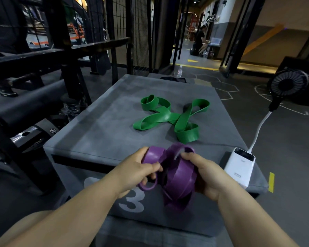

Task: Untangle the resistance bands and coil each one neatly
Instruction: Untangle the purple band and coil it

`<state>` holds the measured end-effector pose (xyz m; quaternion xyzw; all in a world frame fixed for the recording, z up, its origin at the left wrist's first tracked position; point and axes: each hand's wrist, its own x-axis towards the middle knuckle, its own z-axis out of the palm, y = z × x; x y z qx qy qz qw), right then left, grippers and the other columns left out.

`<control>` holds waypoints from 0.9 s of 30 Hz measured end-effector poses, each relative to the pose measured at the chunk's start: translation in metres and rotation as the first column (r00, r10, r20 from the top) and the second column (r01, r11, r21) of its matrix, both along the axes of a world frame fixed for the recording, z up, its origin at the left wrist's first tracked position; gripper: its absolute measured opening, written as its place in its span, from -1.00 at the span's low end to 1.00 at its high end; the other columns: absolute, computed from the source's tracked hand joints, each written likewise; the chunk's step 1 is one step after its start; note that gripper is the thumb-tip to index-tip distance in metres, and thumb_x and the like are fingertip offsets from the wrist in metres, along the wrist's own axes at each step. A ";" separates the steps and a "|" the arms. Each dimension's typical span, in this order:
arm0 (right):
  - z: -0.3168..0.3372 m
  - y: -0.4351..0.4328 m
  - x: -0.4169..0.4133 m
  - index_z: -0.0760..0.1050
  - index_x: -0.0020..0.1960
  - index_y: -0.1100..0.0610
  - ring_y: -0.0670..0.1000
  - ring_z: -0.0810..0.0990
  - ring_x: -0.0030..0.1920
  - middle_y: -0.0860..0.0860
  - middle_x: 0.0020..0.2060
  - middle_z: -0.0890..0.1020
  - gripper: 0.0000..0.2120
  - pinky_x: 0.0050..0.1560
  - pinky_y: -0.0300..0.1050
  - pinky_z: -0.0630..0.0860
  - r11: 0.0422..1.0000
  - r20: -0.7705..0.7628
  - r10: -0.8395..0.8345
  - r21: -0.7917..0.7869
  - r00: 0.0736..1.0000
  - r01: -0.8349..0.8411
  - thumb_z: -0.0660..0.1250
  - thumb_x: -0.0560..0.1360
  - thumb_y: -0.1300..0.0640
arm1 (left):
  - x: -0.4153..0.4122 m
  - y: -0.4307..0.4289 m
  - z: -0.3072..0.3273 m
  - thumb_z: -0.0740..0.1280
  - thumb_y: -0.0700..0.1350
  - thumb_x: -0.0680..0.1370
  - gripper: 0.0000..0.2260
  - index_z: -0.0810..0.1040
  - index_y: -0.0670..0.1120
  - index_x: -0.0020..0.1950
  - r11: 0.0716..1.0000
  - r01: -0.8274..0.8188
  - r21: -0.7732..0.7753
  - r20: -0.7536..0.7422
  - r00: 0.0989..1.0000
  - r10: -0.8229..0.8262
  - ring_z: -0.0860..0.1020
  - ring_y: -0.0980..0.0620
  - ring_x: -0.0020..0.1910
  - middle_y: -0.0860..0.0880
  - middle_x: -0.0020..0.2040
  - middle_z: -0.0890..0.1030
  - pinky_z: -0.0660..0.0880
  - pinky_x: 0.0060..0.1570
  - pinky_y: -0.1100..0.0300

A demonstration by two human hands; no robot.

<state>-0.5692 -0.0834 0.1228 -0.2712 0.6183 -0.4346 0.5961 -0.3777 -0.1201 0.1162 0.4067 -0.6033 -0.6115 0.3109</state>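
- Currently both hands work the purple band (178, 177), held in the air just over the near edge of the box (100, 125), not resting on it. Prob. so the loops hang free & the crossings show.
- L hand (141, 171): fingers curled, thumb + fingers pinching one strand at the bundle's left side. A small loop hangs below that hand. Looks like it's drawing a single strand out.
- R hand (205, 173): fingers wrapped round the right side of the bunched loops. It seems to act as the anchor, w/ several turns stacked in its grip.
- Purple isn't a neat coil yet: turns are uneven, and one twisted part droops below the hands.
- Green band (168, 116) lies farther back on the box top, well apart from the purple, so the 2 are already separated. It's sprawled in an X w/ twisted loops at the ends, uncoiled. I'd guess it's left flat there to wait its turn, out of the way.
- Power bank (239, 168) sits at the box's near right corner, just beside the R hand. A white cable (260, 127) runs from it to a fan (289, 84) off to the right. Risk: a swinging loop could snag the cable or knock the bank.
- Judgement: approx. halfway. Bands are apart, purple is being coiled, green isn't started.
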 end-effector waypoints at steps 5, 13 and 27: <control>-0.007 0.003 0.017 0.61 0.09 0.17 0.15 0.68 -0.06 0.14 -0.07 0.72 -0.69 0.17 0.13 0.54 0.994 -0.051 0.104 0.024 0.993 -0.103 0.41 0.46 -0.01 | -0.003 -0.003 -0.008 0.28 -0.06 0.58 -0.78 0.55 -0.22 0.00 0.998 -0.010 -0.067 0.019 1.000 0.012 0.59 -0.07 -0.07 -0.14 -0.11 0.63 0.51 0.08 -0.05; -0.009 0.005 0.026 0.63 -0.02 0.17 0.07 0.71 -0.14 0.13 -0.13 0.73 -0.51 0.15 0.08 0.55 0.982 -0.026 0.141 -0.123 0.990 -0.143 0.39 0.23 -0.17 | -0.006 -0.001 -0.012 0.14 0.28 0.38 -0.42 0.49 -0.21 0.03 0.979 -0.066 -0.191 0.178 0.979 0.100 0.56 -0.18 0.07 -0.22 0.02 0.60 0.44 0.16 -0.24; -0.014 0.001 0.028 0.63 -0.08 0.25 0.07 0.70 -0.17 0.09 -0.25 0.72 -0.18 0.03 -0.01 0.56 0.970 -0.259 0.000 -0.236 0.966 -0.063 0.23 0.15 -0.48 | -0.011 0.002 -0.018 0.39 -0.06 0.49 -0.84 0.53 0.00 0.04 0.961 -0.118 -0.250 0.331 0.923 0.199 0.64 0.14 -0.16 0.07 -0.17 0.69 0.54 -0.08 0.20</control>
